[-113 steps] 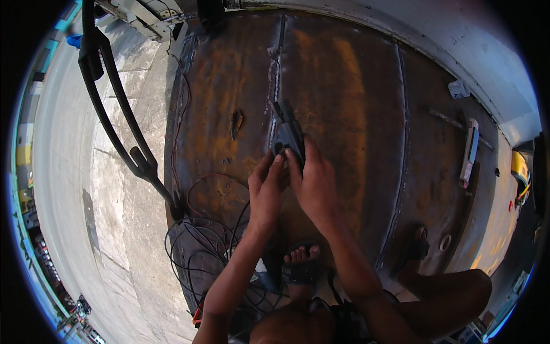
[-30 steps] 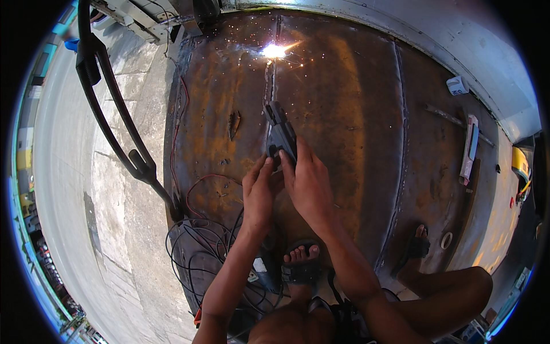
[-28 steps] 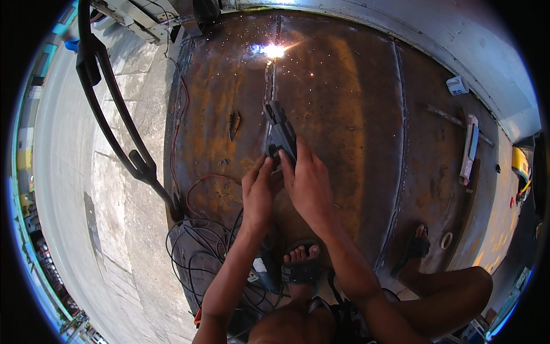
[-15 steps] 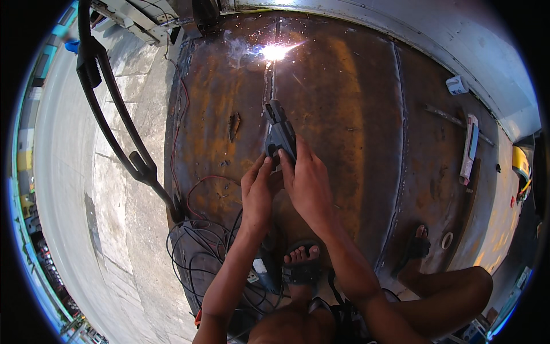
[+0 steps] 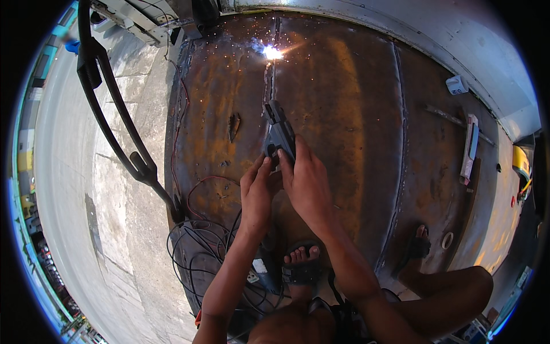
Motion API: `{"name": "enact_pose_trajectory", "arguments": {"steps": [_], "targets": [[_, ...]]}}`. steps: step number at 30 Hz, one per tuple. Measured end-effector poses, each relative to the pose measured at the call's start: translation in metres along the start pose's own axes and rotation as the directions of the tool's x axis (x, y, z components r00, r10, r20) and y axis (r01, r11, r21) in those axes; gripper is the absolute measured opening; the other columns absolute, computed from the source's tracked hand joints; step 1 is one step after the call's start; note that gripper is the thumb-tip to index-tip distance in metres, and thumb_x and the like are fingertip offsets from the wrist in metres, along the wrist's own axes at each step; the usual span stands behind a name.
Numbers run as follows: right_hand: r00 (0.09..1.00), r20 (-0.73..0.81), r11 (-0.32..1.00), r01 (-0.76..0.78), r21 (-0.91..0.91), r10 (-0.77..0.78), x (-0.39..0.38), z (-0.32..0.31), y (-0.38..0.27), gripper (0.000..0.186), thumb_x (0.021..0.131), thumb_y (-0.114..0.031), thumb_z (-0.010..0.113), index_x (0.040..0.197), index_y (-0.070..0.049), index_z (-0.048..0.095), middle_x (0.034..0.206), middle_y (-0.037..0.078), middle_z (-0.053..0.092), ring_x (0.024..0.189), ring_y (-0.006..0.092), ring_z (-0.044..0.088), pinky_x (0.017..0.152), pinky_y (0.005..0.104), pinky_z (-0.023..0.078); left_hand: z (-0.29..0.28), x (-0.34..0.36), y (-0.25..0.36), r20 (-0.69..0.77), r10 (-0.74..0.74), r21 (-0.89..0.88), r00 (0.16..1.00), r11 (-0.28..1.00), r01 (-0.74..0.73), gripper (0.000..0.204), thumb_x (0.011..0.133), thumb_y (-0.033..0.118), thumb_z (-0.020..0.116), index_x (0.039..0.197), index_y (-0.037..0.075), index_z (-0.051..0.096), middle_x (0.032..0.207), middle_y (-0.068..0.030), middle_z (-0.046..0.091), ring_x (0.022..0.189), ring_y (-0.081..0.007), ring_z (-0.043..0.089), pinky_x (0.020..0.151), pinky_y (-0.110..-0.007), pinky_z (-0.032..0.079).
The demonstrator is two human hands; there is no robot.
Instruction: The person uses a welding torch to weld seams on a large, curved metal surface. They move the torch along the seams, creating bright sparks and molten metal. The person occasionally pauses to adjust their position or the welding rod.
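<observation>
A black welding electrode holder (image 5: 281,129) points away from me over a rusty brown steel plate (image 5: 326,114). My right hand (image 5: 308,180) is closed round its handle, thumb along the side. Close against it, my left hand (image 5: 256,186) has its fingers closed on the holder's rear left side. Beyond the holder's jaws, a white welding arc (image 5: 272,53) glares on the plate and throws sparks. It sits at the far end of a seam with a lumpy weld bead (image 5: 268,83). I cannot make out the electrode rod.
Black cables (image 5: 200,246) coil beside my sandalled foot (image 5: 301,264); a thin red wire (image 5: 184,97) runs along the plate's left edge. A black metal bar frame (image 5: 117,109) rises at left. On the right lie a white cup (image 5: 456,85), an opened long box (image 5: 468,149) and a tape ring (image 5: 447,240).
The arc's glare has become smaller and lies slightly further left, with less smoke and differently scattered sparks. Both hands and the electrode holder have hardly moved.
</observation>
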State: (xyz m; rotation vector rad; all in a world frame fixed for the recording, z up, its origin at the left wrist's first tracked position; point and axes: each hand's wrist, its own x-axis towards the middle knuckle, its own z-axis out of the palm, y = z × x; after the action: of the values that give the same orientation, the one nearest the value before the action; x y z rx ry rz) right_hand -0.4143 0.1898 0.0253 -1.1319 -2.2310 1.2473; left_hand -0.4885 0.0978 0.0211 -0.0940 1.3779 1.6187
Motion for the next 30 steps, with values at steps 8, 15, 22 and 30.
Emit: {"name": "enact_pose_trajectory", "arguments": {"steps": [8, 15, 22, 30], "targets": [[1.0, 0.011, 1.0, -0.009, 0.003, 0.009, -0.0002, -0.0005, -0.001, 0.042, 0.104, -0.02, 0.061, 0.133, 0.009, 0.051, 0.108, 0.035, 0.067, 0.1, 0.0531, 0.066, 0.079, 0.0552, 0.053, -0.0008, 0.0004, -0.0001, 0.001, -0.005, 0.0, 1.0, 1.0, 0.005, 0.043, 0.111, 0.027, 0.048, 0.143, 0.0, 0.055, 0.129, -0.0101, 0.067, 0.114, -0.0221, 0.068, 0.097, -0.035, 0.052], [1.0, -0.005, 1.0, 0.008, -0.014, -0.008, -0.0009, 0.0015, -0.0004, 0.042, 0.104, -0.02, 0.062, 0.133, 0.01, 0.051, 0.108, 0.035, 0.066, 0.1, 0.0531, 0.066, 0.079, 0.055, 0.053, -0.0012, 0.0015, -0.0019, -0.033, 0.002, 0.005, 0.999, 1.0, -0.001, 0.043, 0.11, 0.027, 0.049, 0.142, -0.001, 0.055, 0.128, -0.0108, 0.067, 0.114, -0.0226, 0.068, 0.097, -0.035, 0.052], [1.0, 0.011, 1.0, 0.0, 0.021, 0.0, -0.0003, 0.0017, -0.0001, 0.039, 0.104, -0.018, 0.062, 0.131, 0.009, 0.052, 0.107, 0.035, 0.066, 0.098, 0.0533, 0.065, 0.077, 0.0559, 0.052, -0.0012, 0.001, -0.0002, -0.018, -0.005, -0.001, 1.0, 1.0, 0.005, 0.043, 0.11, 0.027, 0.049, 0.142, -0.001, 0.055, 0.129, -0.011, 0.066, 0.114, -0.0229, 0.068, 0.097, -0.035, 0.052], [0.999, 0.029, 0.996, 0.041, -0.084, -0.039, -0.0004, 0.0, 0.0019, 0.045, 0.106, -0.021, 0.058, 0.133, 0.013, 0.049, 0.113, 0.034, 0.066, 0.095, 0.0504, 0.069, 0.074, 0.0528, 0.059, -0.0008, 0.0009, -0.0008, -0.024, -0.007, -0.001, 1.0, 1.0, 0.007, 0.043, 0.11, 0.027, 0.05, 0.142, -0.001, 0.056, 0.129, -0.0106, 0.067, 0.113, -0.0226, 0.068, 0.097, -0.035, 0.052]]}}
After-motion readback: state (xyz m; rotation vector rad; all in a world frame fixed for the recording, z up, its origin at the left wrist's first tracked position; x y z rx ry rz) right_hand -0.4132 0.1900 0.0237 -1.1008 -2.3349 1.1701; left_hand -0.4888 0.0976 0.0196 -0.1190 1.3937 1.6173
